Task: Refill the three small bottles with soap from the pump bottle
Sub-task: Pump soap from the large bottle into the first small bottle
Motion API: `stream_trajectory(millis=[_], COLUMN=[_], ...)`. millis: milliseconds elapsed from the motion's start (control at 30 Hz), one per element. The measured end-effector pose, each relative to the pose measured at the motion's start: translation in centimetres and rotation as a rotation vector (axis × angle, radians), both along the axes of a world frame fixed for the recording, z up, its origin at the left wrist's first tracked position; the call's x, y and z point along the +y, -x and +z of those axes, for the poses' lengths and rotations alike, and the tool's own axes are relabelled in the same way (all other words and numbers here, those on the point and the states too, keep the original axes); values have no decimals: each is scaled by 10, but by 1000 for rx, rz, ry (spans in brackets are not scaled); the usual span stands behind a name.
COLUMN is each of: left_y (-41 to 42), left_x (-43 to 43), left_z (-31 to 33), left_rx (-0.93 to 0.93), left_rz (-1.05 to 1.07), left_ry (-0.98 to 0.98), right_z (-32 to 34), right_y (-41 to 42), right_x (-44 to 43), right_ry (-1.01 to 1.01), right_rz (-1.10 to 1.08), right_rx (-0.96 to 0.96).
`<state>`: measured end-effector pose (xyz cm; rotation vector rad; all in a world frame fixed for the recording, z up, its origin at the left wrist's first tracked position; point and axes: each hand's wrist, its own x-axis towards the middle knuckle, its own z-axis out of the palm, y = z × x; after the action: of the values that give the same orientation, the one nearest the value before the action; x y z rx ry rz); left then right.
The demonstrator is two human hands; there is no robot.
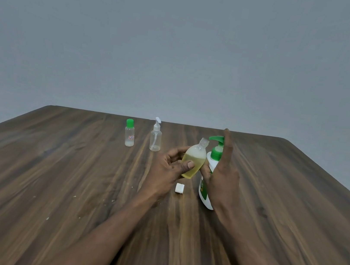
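Head camera view: the left hand [167, 168] holds a small oval bottle [193, 160] above the table [50, 170], with the thumb on the front and the fingers curled round the back. The bottle is clear plastic, tipped to the right, and about half full of yellow soap. Its top is open, and the mouth sits right next to the green spout of the pump bottle [204, 192]. The pump bottle is white with a green pump and a green label, and it stands on the table just right of the middle. The right hand [223, 178] is flat against its side, fingers straight and pointing up past the pump head (it does not curl round anything). A little white cap [179, 188] lies on the table just under the oval bottle. Farther back stand two more small clear bottles, well apart from the hands: a green-capped bottle [129, 135] on the left and a spray bottle [155, 139] with a white top beside it. Both look almost empty.
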<state>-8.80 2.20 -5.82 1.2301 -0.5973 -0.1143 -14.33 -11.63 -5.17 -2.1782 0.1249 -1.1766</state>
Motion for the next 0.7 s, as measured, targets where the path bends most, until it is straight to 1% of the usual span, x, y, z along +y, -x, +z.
stream_trajectory(millis=[167,333,500,633,700], left_y=[-3,-6,-5,-7,-8], left_x=[-3,-5,-6,-3,-1], left_z=[-4,-7,-8,-9,-8], left_rx=[8,-12,-29,-24,-23], left_rz=[-11,5,22,30,42], left_ry=[22,29,5,-27,-38], right_z=[1,1,-2,-6,-6], right_y=[1,7,14,14,14], right_x=[-2,-4,-6,-7,-6], right_ry=[3,-73,-102,-82,-67], right_rz=[32,48,-37,-128,-131], right_rx=[-1,69,162,184,201])
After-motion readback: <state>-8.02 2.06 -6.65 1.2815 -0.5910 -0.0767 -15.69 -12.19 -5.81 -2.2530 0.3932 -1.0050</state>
